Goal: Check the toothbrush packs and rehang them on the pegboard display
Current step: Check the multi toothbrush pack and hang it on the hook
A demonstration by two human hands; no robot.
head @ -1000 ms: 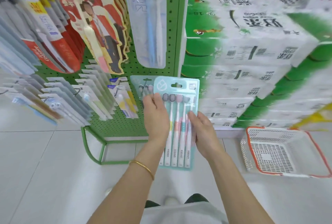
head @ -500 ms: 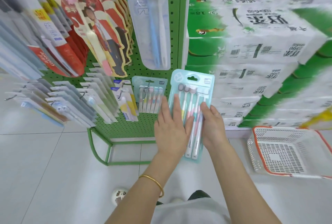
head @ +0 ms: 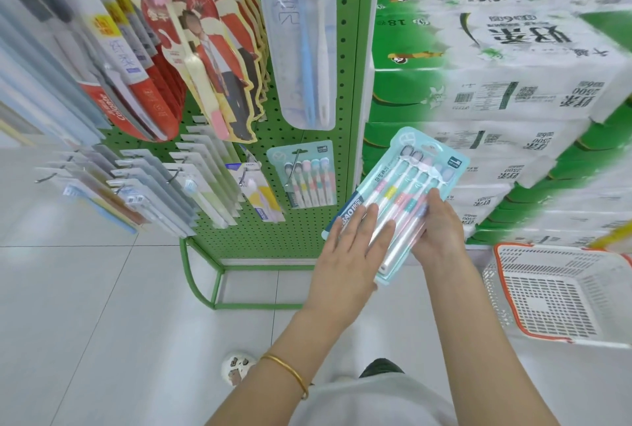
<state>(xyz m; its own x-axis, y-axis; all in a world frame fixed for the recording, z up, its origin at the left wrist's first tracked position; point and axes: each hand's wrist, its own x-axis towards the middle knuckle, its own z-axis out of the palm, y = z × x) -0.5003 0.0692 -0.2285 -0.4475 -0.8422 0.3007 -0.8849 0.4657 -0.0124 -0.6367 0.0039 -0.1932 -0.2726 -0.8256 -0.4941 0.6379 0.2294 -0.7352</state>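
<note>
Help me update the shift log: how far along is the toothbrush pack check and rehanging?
Done: one matching pack hangs on the green pegboard. In hand: the right hand grips a teal pack, tilted and off the board, while the left hand lies flat on its front, so the check looks under way. Left: hang this pack on the board. Whether more packs wait cannot be told.

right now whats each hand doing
Left hand: open, straight fingers resting flat on the toothbrush pack.
Right hand: holding the toothbrush pack by its right edge.
</note>
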